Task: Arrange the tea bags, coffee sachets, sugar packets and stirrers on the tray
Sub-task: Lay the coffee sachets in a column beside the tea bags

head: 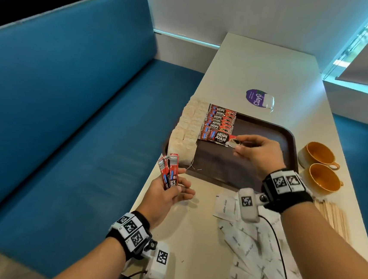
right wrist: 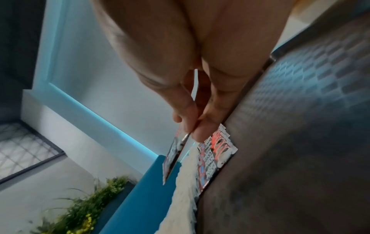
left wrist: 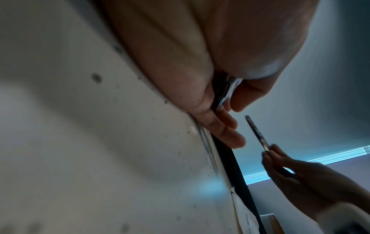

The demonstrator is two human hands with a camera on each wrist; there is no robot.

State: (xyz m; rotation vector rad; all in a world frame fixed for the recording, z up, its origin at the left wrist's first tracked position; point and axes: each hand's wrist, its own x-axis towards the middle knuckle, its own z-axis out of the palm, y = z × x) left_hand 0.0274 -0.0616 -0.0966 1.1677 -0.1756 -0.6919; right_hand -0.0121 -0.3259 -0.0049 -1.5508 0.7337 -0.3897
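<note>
Sugar packets [head: 251,242]: strewn on the tabletop [head: 193,241] under the right wrist.
Left hand [head: 168,194]: grips spare coffee sachets [head: 169,170], near tabletop's edge.
Right hand [head: 255,155]: pinches one sachet [head: 218,138] just above the tray [head: 289,136].
Beyond: sachet row [head: 220,118], tea bags [head: 186,128]; bare tray floor beneath the right hand.

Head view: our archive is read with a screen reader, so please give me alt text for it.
A right hand pinches a red coffee sachet over a brown tray, beside rows of sachets and tea bags. The left hand holds more sachets; sugar packets, stirrers and two cups lie on the table.
</note>
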